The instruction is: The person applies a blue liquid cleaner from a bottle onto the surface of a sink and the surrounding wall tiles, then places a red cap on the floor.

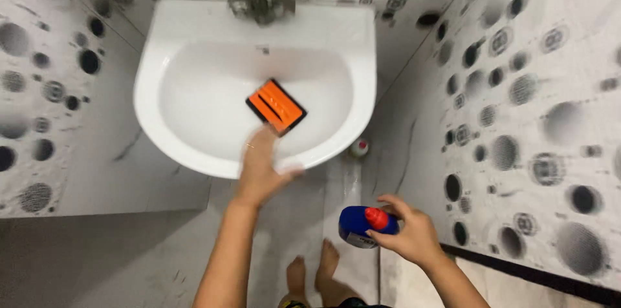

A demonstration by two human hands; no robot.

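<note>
The walls are the biggest thing in view: pale tiles printed with grey and black dots and rings, meeting in a corner behind the basin. Below them lies a light marbled floor with faint dark veins, darker in shade at lower left.

A white ceramic wash basin with a rounded front edge is fixed to the wall, and a metal tap sits at the middle of its back rim (blurred, so its shape is hard to read).

The left hand reaches up over the basin's front rim, fingers extended forward, and its fingertips grip the near corner of a flat rectangular orange scrubbing pad with a black edge, which lies tilted inside the bowl, to the right of its middle.

The right hand is lower and to the right, well apart from the basin, closed around a blue plastic bottle with a red cap; the bottle lies nearly sideways in the grasp, cap pointing right.

Two bare feet stand on the floor between the arms. A small white bottle with a red top stands on the floor just under the basin's right edge.
</note>
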